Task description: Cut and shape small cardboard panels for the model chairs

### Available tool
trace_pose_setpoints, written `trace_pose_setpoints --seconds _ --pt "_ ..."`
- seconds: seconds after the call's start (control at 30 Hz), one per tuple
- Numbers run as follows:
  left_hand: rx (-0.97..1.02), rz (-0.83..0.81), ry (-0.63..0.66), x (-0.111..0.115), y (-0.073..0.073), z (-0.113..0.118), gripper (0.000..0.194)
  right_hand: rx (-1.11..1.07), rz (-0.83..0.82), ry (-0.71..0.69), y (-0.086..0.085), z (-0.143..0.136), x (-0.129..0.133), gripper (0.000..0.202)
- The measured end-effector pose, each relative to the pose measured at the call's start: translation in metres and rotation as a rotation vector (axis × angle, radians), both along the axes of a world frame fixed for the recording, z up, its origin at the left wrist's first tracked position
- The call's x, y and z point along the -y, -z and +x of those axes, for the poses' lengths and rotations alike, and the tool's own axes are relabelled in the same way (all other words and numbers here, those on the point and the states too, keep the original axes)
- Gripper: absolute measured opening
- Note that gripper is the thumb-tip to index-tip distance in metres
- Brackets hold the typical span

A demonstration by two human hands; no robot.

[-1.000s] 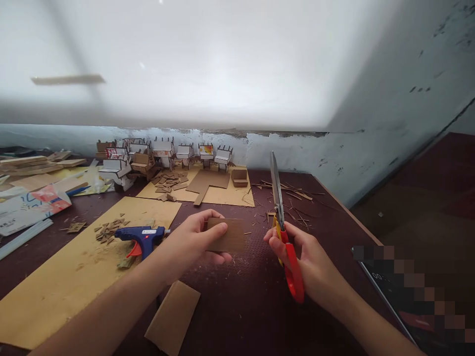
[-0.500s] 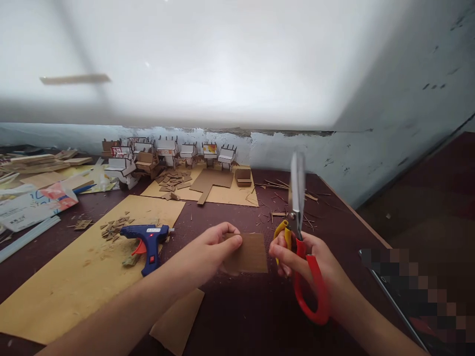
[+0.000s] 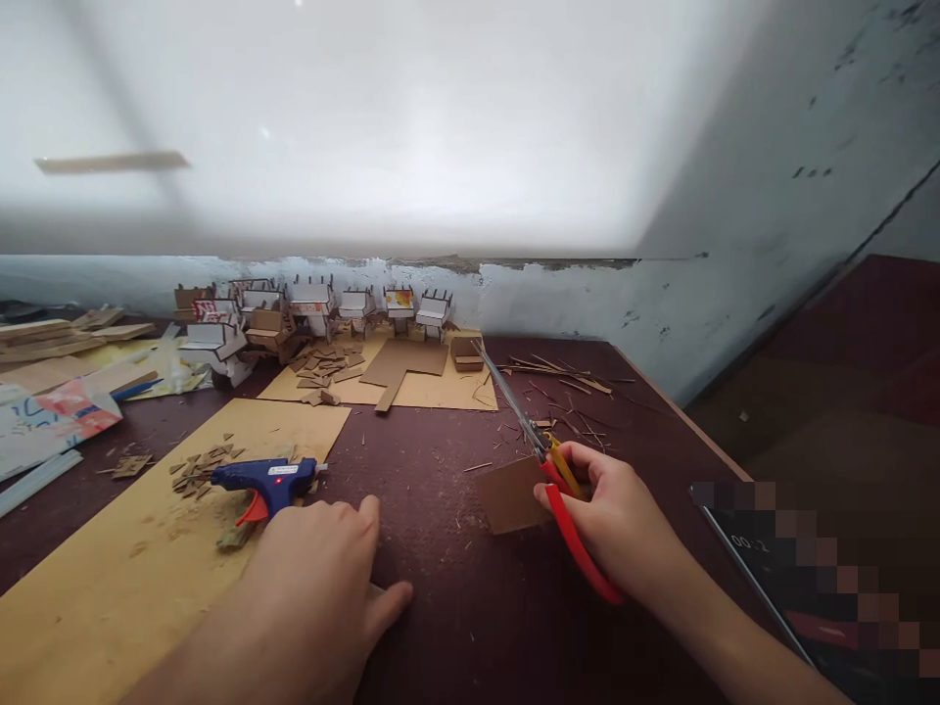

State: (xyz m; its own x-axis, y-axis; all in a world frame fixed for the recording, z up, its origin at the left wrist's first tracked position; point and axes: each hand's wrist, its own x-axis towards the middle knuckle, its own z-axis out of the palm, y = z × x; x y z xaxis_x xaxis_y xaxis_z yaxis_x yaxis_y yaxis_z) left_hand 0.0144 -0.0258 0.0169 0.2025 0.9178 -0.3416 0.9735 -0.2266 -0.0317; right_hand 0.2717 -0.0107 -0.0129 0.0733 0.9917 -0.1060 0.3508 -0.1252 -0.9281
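Note:
My right hand [image 3: 609, 504] is wrapped round scissors with red and yellow handles [image 3: 580, 553]; their blades point up and to the left. A brown cardboard rectangle [image 3: 510, 497] lies at the fingertips of that hand, partly behind the handles; I cannot tell whether the fingers also hold it. My left hand [image 3: 327, 568] is low over the table beside the yellow sheet, thumb spread away from the index finger. Its other fingers and what lies under it are mostly hidden. Just beyond it is a blue glue gun [image 3: 268, 480] with an orange trigger.
Small cardboard models [image 3: 312, 299] line the wall. Before them, cardboard scraps [image 3: 327, 367] and a notched cardboard sheet [image 3: 400, 367] lie on yellow board. Thin strips [image 3: 558, 372] are scattered at the back right. A phone [image 3: 764, 558] lies at right, a yellow sheet [image 3: 132, 548] at left.
My left hand has let go of the cardboard rectangle and moved down and left, over where another cardboard piece lay. The scissors have tipped from upright to leaning left.

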Motion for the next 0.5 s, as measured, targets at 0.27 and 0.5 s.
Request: trace_pose_setpoints --seconds 0.27,0.5 --pt "0.135 -0.149 0.106 0.007 -0.006 -0.001 0.056 -0.035 -0.08 -0.017 0.002 -0.003 -0.001 0.023" --pt "0.55 0.025 0.317 -0.01 0.0 0.0 0.044 -0.152 -0.109 -0.057 0.003 -0.004 -0.001 0.023"
